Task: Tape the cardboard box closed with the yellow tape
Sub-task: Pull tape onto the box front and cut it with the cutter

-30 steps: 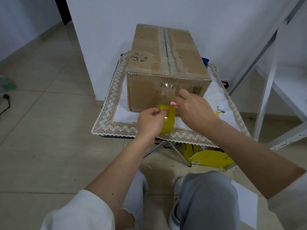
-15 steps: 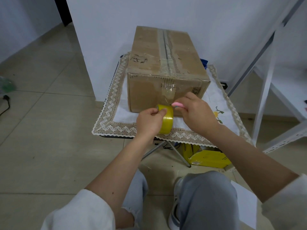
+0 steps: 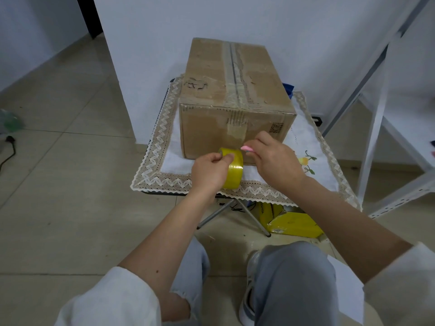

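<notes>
At centre frame, just in front of the near face of the cardboard box (image 3: 235, 90), gripping the yellow tape (image 3: 234, 170) roll in the left hand (image 3: 209, 171), clamping thumb and fingers over its upper edge and holding it clear above the lace-edged cloth (image 3: 160, 165). Pinching a slim pink tool (image 3: 247, 148) in the right hand (image 3: 275, 161), pointing its tip at the top of the roll, close by but possibly not touching. Noting a change against the frames of a second ago: then pressing both hands together at the roll; now drawing them slightly apart, lowering the roll toward lower left, turning its broad yellow band to the camera, and exposing more of the pink tool. Judging this as working the tape at the roll, either freeing its end or cutting a length; being unable to tell which, or to confirm any film stretching between roll and box. Finding no yellow strip on the box, sitting at upper centre on the cloth with flaps down, showing only old pale tape (image 3: 231, 67) along the top seam and over the near face. Rating the task as barely begun, with taping along the seam remaining.
</notes>
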Demonstrator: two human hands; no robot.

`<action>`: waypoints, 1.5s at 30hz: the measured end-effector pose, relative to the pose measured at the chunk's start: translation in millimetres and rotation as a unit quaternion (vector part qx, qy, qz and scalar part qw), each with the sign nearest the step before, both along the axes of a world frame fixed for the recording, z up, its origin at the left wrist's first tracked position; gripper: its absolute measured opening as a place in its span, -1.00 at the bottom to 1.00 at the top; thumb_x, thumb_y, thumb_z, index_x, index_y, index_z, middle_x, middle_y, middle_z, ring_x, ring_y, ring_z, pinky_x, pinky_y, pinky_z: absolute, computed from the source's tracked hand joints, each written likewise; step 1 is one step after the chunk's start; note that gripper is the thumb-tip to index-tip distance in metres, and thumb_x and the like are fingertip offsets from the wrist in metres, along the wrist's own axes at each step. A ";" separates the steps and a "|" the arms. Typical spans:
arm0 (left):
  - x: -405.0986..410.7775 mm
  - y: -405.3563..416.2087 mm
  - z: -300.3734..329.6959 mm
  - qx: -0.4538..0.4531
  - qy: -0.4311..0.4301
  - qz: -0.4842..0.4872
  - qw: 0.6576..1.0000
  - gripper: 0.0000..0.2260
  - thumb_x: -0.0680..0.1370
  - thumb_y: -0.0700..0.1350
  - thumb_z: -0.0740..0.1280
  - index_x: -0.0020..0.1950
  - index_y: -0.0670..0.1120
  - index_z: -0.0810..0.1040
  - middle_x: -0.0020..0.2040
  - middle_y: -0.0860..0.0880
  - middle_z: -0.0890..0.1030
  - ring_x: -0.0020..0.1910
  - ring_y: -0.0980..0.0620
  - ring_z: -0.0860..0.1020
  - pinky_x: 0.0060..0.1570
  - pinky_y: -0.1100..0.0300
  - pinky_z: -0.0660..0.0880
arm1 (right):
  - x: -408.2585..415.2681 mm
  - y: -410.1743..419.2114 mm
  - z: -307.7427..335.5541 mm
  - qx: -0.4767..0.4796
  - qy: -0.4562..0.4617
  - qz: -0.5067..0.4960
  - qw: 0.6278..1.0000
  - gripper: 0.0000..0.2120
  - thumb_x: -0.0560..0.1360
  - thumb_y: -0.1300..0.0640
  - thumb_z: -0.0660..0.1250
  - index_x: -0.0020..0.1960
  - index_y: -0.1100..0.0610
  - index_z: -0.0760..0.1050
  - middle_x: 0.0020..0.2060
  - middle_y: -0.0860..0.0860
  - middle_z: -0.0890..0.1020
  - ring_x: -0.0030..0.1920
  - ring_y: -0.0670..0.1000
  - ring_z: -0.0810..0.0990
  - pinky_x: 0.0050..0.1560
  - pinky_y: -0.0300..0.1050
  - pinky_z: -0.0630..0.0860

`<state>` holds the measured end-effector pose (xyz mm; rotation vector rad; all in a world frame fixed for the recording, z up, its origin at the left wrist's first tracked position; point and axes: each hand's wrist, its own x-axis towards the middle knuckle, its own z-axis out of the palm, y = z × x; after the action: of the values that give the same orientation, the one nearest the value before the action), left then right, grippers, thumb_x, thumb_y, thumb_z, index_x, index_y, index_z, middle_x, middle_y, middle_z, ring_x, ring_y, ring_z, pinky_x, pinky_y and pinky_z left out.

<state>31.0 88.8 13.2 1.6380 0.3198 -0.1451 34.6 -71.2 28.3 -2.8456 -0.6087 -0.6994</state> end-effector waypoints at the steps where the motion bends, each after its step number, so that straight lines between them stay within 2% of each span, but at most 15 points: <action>1: -1.4 0.5 0.1 0.005 0.002 -0.003 1.000 -0.70 0.52 0.01 0.42 0.10 -0.20 0.63 0.01 -0.10 0.66 -0.03 -0.09 0.56 -0.13 0.22 0.40 | 2.2 -2.7 -2.0 -0.012 0.004 -0.011 1.000 -0.94 0.47 0.28 0.47 -0.06 0.23 0.63 -0.22 0.14 0.54 -0.42 0.15 0.56 -0.51 -0.17 0.38; 3: -4.7 1.5 -2.4 0.018 0.009 -0.007 1.000 -0.72 0.53 0.00 0.41 0.08 -0.20 0.63 -0.03 -0.08 0.64 -0.07 -0.04 0.54 -0.18 0.23 0.39 | 3.3 -9.9 -8.3 -0.024 0.008 -0.025 0.999 -0.94 0.44 0.29 0.50 -0.11 0.24 0.63 -0.25 0.13 0.53 -0.46 0.17 0.54 -0.52 -0.18 0.38; 6: -7.6 2.3 -7.6 0.021 0.015 -0.001 1.000 -0.68 0.53 0.01 0.40 0.17 -0.18 0.62 0.15 -0.13 0.65 0.09 -0.10 0.57 -0.06 0.20 0.37 | -1.7 -16.0 -13.1 0.007 0.003 -0.029 1.000 -0.92 0.53 0.22 0.43 -0.07 0.25 0.63 -0.22 0.14 0.54 -0.44 0.18 0.53 -0.53 -0.06 0.50; 11: -9.2 0.7 -6.6 0.022 0.006 -0.009 1.000 -0.64 0.53 0.02 0.40 0.19 -0.20 0.60 0.19 -0.17 0.62 0.20 -0.13 0.56 0.12 0.08 0.46 | -6.5 -19.1 -14.7 0.048 0.024 -0.052 0.997 -0.83 0.58 0.13 0.35 0.05 0.23 0.63 -0.13 0.14 0.54 -0.33 0.22 0.57 -0.40 0.08 0.57; 13: -10.0 0.6 -6.6 0.027 0.003 -0.014 1.000 -0.69 0.53 0.02 0.39 0.13 -0.18 0.62 0.09 -0.13 0.65 0.06 -0.11 0.57 0.04 0.11 0.45 | -8.8 -20.7 -15.4 0.077 0.042 -0.059 0.994 -0.82 0.58 0.13 0.34 0.09 0.20 0.63 -0.08 0.13 0.55 -0.27 0.22 0.59 -0.32 0.09 0.59; 14: -10.9 0.2 -5.5 0.032 -0.003 -0.019 0.999 -0.76 0.53 0.01 0.39 0.03 -0.15 0.64 -0.05 -0.08 0.65 -0.05 -0.06 0.55 -0.06 0.13 0.43 | -10.4 -21.9 -15.9 0.092 0.048 -0.060 0.993 -0.82 0.58 0.14 0.34 0.10 0.19 0.64 -0.07 0.13 0.56 -0.24 0.22 0.60 -0.28 0.09 0.59; 16: -14.1 -2.6 -1.6 0.046 -0.016 -0.021 0.999 -0.83 0.52 -0.01 0.37 -0.20 -0.07 0.58 -0.30 0.03 0.53 -0.23 0.01 0.46 -0.20 0.16 0.36 | -13.7 -24.1 -17.3 0.121 0.054 -0.065 0.989 -0.83 0.57 0.17 0.36 0.12 0.17 0.64 -0.03 0.13 0.58 -0.19 0.21 0.62 -0.21 0.08 0.60; 17: -15.6 -4.5 0.2 0.053 -0.025 -0.020 0.998 -0.82 0.51 -0.02 0.37 -0.25 -0.06 0.55 -0.36 0.05 0.49 -0.29 0.03 0.43 -0.23 0.16 0.34 | -15.5 -25.5 -18.3 0.138 0.055 -0.069 0.987 -0.84 0.57 0.18 0.37 0.12 0.16 0.64 -0.02 0.13 0.59 -0.16 0.20 0.63 -0.18 0.08 0.61; 20: -19.2 -12.6 6.2 0.062 -0.051 -0.032 0.996 -0.81 0.50 -0.03 0.37 -0.30 -0.04 0.53 -0.39 0.06 0.46 -0.37 0.09 0.40 -0.30 0.17 0.32 | -21.2 -31.4 -22.3 0.187 0.062 -0.085 0.977 -0.83 0.57 0.20 0.36 0.14 0.16 0.64 0.01 0.11 0.59 -0.09 0.15 0.62 -0.12 0.02 0.58; 25: -23.2 -30.7 13.2 0.074 -0.073 -0.087 0.991 -0.79 0.49 -0.03 0.37 -0.33 -0.03 0.50 -0.45 0.07 0.42 -0.42 0.10 0.37 -0.35 0.20 0.30 | -33.8 -48.5 -26.4 0.237 0.073 -0.126 0.960 -0.78 0.61 0.17 0.30 0.21 0.16 0.61 -0.01 0.08 0.54 -0.13 -0.03 0.48 -0.10 -0.22 0.35; 31: -29.0 -57.6 17.2 0.085 -0.097 -0.168 0.977 -0.86 0.49 -0.06 0.36 -0.20 -0.09 0.60 -0.39 0.06 0.52 -0.38 0.09 0.45 -0.31 0.21 0.37 | -43.9 -80.7 -29.0 0.297 0.077 -0.182 0.934 -0.72 0.63 0.12 0.26 0.29 0.16 0.54 0.07 0.13 0.54 -0.01 0.13 0.58 0.01 -0.14 0.43; 35: -26.2 -83.7 16.0 0.107 -0.138 -0.235 0.956 -0.85 0.50 -0.04 0.38 -0.10 -0.12 0.62 -0.23 -0.10 0.63 -0.27 0.03 0.50 -0.18 0.10 0.45 | -50.8 -104.3 -28.8 0.375 0.079 -0.220 0.897 -0.68 0.62 0.10 0.28 0.35 0.11 0.47 0.19 0.10 0.55 0.07 0.15 0.62 0.16 0.11 0.56; 39: -17.5 -112.9 14.2 0.165 -0.192 -0.273 0.928 -0.91 0.53 -0.03 0.39 -0.03 -0.03 0.62 -0.25 0.12 0.54 -0.22 0.06 0.50 -0.06 0.08 0.52 | -56.0 -128.3 -24.8 0.435 0.073 -0.275 0.854 -0.73 0.58 0.10 0.34 0.27 0.08 0.54 0.04 0.01 0.63 0.00 -0.02 0.57 0.00 -0.17 0.44; 42: -10.5 -130.8 12.1 0.245 -0.234 -0.285 0.897 -0.81 0.55 -0.02 0.38 0.15 0.00 0.62 -0.07 0.06 0.63 -0.03 0.00 0.58 0.03 0.05 0.55 | -53.3 -144.2 -26.3 0.476 0.090 -0.313 0.817 -0.76 0.55 0.01 0.39 0.18 0.07 0.58 -0.02 0.03 0.65 -0.05 0.00 0.57 -0.03 -0.13 0.47; 45: -0.2 -143.9 4.1 0.335 -0.288 -0.298 0.846 -0.73 0.58 -0.04 0.34 0.28 0.05 0.57 0.12 -0.05 0.66 0.13 -0.12 0.56 0.07 0.02 0.51 | -48.5 -155.3 -33.4 0.491 0.119 -0.335 0.796 -0.75 0.54 0.01 0.40 0.17 0.09 0.59 0.00 0.06 0.65 -0.03 0.03 0.59 0.03 -0.03 0.55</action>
<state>30.8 -55.1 17.3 2.3358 -0.6951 0.0077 -14.0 -226.5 -5.1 -1.9925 0.6838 -0.4831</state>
